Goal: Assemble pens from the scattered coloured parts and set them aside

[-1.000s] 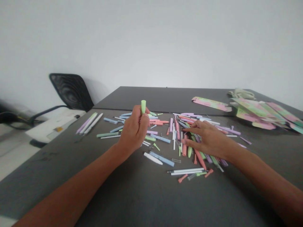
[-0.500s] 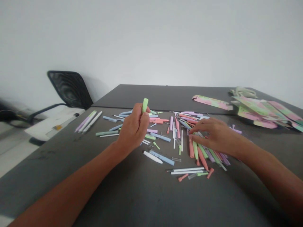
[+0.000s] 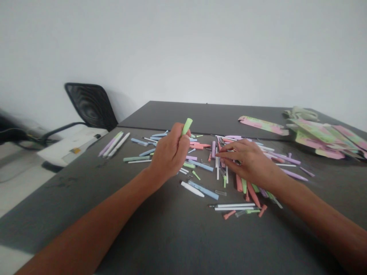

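Observation:
My left hand point(image 3: 172, 151) is closed around a light green pen barrel point(image 3: 187, 126), whose upper end sticks up past the thumb. My right hand point(image 3: 243, 158) hovers over or touches the heap of pen parts, fingers apart and pointing left. Near its fingertips lie a purple barrel point(image 3: 213, 149) and thin white refills point(image 3: 217, 168). Coral barrels point(image 3: 253, 195) and green ones lie partly hidden beneath the right hand and wrist. A white pen barrel point(image 3: 192, 189) and a light blue barrel point(image 3: 204, 190) rest side by side in front.
Several pens point(image 3: 114, 144) lie parallel at the left of the dark table point(image 3: 160, 236). Pink-and-green cardboard packs point(image 3: 321, 137) are piled at the right, with a greyish cloth point(image 3: 300, 114) behind. A black mesh chair point(image 3: 90, 105) stands beyond the left edge.
My right hand has moved left across the heap towards the white refills. My left hand still holds the green barrel, now tilted more to the right. The view has shifted slightly.

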